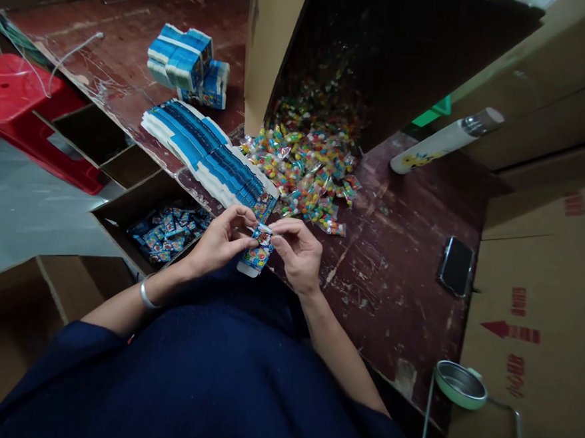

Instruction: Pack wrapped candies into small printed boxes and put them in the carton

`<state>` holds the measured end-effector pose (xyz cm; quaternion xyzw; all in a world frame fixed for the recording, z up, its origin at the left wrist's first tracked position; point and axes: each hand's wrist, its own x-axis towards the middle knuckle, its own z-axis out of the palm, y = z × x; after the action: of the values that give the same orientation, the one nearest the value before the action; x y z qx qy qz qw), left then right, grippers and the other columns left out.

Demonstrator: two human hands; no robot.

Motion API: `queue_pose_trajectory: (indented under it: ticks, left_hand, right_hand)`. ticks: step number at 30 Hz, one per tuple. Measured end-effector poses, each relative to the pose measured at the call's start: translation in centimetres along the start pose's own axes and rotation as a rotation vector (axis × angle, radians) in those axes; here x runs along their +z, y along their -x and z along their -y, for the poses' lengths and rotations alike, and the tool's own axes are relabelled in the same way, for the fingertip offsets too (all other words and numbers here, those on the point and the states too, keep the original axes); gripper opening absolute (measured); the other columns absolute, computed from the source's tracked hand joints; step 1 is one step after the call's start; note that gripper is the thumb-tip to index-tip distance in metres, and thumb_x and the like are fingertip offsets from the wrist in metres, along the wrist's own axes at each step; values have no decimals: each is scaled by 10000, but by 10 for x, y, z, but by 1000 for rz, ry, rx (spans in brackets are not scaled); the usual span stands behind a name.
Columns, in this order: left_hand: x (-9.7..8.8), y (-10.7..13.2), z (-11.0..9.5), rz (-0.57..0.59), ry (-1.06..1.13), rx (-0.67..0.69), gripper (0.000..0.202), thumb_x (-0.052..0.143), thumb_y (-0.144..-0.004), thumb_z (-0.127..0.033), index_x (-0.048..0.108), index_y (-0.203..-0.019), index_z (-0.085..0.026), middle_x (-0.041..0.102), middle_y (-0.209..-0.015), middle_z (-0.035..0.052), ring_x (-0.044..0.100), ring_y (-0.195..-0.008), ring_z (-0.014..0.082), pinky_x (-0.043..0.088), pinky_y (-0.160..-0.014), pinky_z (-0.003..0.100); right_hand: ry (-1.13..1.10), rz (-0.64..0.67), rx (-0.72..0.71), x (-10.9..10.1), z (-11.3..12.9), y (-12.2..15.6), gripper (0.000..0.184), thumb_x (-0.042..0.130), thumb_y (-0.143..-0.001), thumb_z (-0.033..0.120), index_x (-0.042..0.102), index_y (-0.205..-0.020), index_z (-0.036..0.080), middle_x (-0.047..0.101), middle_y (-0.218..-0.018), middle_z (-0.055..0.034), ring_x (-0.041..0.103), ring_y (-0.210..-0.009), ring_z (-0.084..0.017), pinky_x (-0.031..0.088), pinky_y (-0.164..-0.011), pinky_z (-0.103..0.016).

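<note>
Both my hands meet at the near edge of a dark wooden table (399,266). My left hand (221,237) and my right hand (295,249) pinch a small blue printed packet box (256,256) between their fingertips, at its open top end. A small sachet seems to sit at the box's mouth. Just beyond my hands lies a fanned row of flat blue boxes (207,153). A heap of colourful candy sachets (306,166) spills from a tipped cardboard carton (269,50) behind them.
A carton of filled blue boxes (169,230) stands at my lower left. Stacked blue boxes (188,65) sit far left on the table. A dark phone (455,265), a white bottle (445,139), a green-rimmed cup (460,384), a red stool (24,107) and big cartons (541,316) are nearby.
</note>
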<state>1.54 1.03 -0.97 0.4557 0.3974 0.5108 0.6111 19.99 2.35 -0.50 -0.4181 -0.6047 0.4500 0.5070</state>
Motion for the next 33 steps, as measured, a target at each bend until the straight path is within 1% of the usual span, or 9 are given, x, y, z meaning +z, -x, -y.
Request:
queue_pose_trajectory:
  ticks: [3, 7, 13, 20, 23, 25, 29, 31, 33]
  left_hand:
    - [0, 2, -1, -2, -33, -2, 414, 854, -759, -236, 541, -1028, -198, 667, -976, 12, 703, -795, 128, 625, -714, 243]
    - [0, 4, -2, -1, -103, 29, 395, 834, -777, -219, 543, -1043, -199, 672, -992, 17, 715, -845, 137, 636, -762, 258]
    - [3, 5, -2, 20, -103, 7, 416, 813, -782, -174, 572, -1121, -195, 668, -1006, 21, 709, -824, 130, 639, -794, 276]
    - [3, 2, 0, 42, -113, -28, 533, 816, -774, -155, 640, -1274, -198, 699, -1034, 41, 711, -851, 145, 626, -799, 268]
    - [3, 3, 2, 50, -119, -51, 560, 821, -772, -179, 662, -1309, -200, 715, -1057, 47, 715, -845, 148, 625, -802, 276]
    - [4, 4, 2, 42, -110, -59, 510, 811, -785, -197, 695, -1282, -193, 727, -1070, 52, 722, -856, 153, 619, -812, 276]
    - [6, 8, 3, 9, -87, -63, 389, 812, -795, -230, 743, -1173, -169, 742, -1086, 66, 717, -836, 150, 597, -792, 260]
    - [8, 10, 5, 17, -86, -87, 328, 810, -803, -261, 741, -1107, -159, 742, -1068, 65, 696, -783, 136, 585, -759, 255]
    - [8, 11, 8, 41, -92, -125, 303, 808, -809, -293, 716, -1064, -159, 730, -1034, 57, 677, -756, 128, 571, -730, 249]
  right_hand:
    - [-37, 47, 69, -2, 5, -4, 289, 832, -836, 484, 692, -787, 236, 710, -884, -30, 679, -864, -196, 582, -832, -354]
    - [-84, 19, 242, -5, 4, -10, 283, 901, -755, 441, 737, -833, 225, 740, -857, -19, 686, -812, -180, 577, -792, -333]
    - [-24, 24, 257, -11, -3, -20, 334, 904, -721, 483, 714, -707, 208, 727, -770, -15, 652, -738, -170, 545, -694, -312]
    - [15, 18, 235, -10, -1, -23, 357, 890, -734, 489, 689, -664, 204, 714, -743, -13, 640, -711, -163, 528, -689, -310]
    - [45, 76, 219, -14, 3, -25, 374, 881, -743, 509, 681, -657, 205, 714, -751, -16, 647, -714, -169, 532, -689, -315]
    - [77, 135, 159, -17, 7, -24, 380, 836, -800, 530, 681, -668, 208, 723, -797, -27, 662, -749, -178, 544, -706, -322]
    - [165, 232, 8, -19, 15, -14, 349, 684, -946, 537, 733, -794, 226, 751, -973, -63, 698, -884, -204, 573, -786, -352]
    - [201, 291, -36, -21, 15, -7, 309, 670, -963, 511, 746, -852, 233, 753, -1042, -74, 710, -945, -214, 582, -828, -368]
    - [228, 356, -39, -29, 12, -4, 272, 701, -940, 502, 748, -906, 236, 749, -1093, -77, 715, -974, -217, 589, -811, -356]
